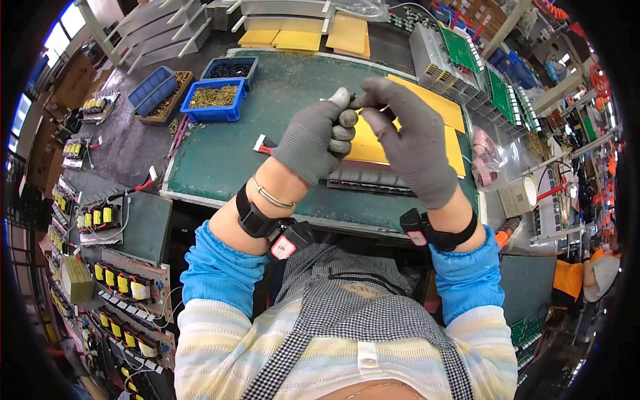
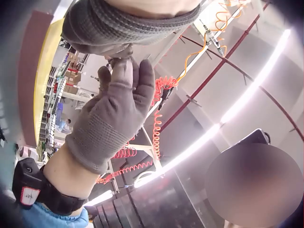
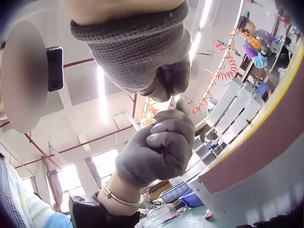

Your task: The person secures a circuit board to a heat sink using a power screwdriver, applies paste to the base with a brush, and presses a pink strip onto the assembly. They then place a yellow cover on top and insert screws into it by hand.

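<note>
Both hands wear grey knit gloves and meet above the bench in the head view. The left hand (image 1: 317,137) has its fingers curled in and its thumb up, pinching a small dark piece (image 1: 354,100) at the fingertips. From the other side the right hand (image 1: 417,137) brings its bent index finger and thumb right up to that piece. Fingers mostly hide it, and I cannot tell its kind. Below the hands lie yellow sheets (image 1: 363,141) over a grey ribbed metal part (image 1: 370,180). A white connector with red and black wires (image 1: 265,144) lies left of the left hand.
A blue bin of brass-coloured small parts (image 1: 215,99) and a bin of dark ones (image 1: 230,69) stand at the back left. Stacked metal parts with green circuit boards (image 1: 460,50) line the right. Boards with yellow components (image 1: 123,280) fill the left side.
</note>
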Demonstrator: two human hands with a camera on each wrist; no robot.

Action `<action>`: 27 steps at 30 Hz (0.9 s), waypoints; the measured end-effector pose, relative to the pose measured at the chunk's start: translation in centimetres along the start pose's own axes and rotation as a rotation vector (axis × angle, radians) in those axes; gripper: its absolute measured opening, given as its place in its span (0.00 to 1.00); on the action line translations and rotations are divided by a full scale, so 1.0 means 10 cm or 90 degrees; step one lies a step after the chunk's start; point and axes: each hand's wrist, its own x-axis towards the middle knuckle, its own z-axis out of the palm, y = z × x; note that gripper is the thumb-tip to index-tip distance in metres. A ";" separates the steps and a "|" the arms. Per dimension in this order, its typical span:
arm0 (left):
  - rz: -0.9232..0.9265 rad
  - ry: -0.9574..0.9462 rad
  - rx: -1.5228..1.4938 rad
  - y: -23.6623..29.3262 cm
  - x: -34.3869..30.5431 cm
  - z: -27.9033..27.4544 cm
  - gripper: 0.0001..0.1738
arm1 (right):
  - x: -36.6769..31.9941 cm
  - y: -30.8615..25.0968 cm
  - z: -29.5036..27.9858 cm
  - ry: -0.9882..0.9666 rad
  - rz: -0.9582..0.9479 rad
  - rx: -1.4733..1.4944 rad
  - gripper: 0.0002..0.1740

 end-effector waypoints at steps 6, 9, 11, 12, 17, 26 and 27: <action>0.024 0.000 0.133 -0.05 -0.10 -0.03 0.12 | -0.05 -0.04 0.13 0.029 -0.009 -0.089 0.18; 0.008 -0.007 0.161 -0.07 -0.08 -0.09 0.13 | -0.05 0.00 0.10 0.023 -0.043 -0.065 0.17; -0.010 -0.041 0.131 -0.07 -0.11 -0.10 0.11 | -0.06 -0.02 0.08 0.008 -0.016 -0.054 0.17; -0.018 -0.058 0.117 -0.06 -0.12 -0.10 0.10 | -0.05 -0.03 0.06 0.001 -0.004 -0.049 0.16; 0.070 -0.090 -0.049 -0.05 -0.15 -0.20 0.11 | -0.04 0.03 -0.03 0.066 0.115 0.100 0.16; 0.107 -0.095 -0.100 -0.06 -0.23 -0.30 0.17 | -0.07 0.00 -0.07 -0.010 0.250 0.325 0.18; 0.102 -0.082 -0.083 -0.06 -0.23 -0.28 0.16 | -0.07 0.00 -0.05 -0.012 0.241 0.338 0.18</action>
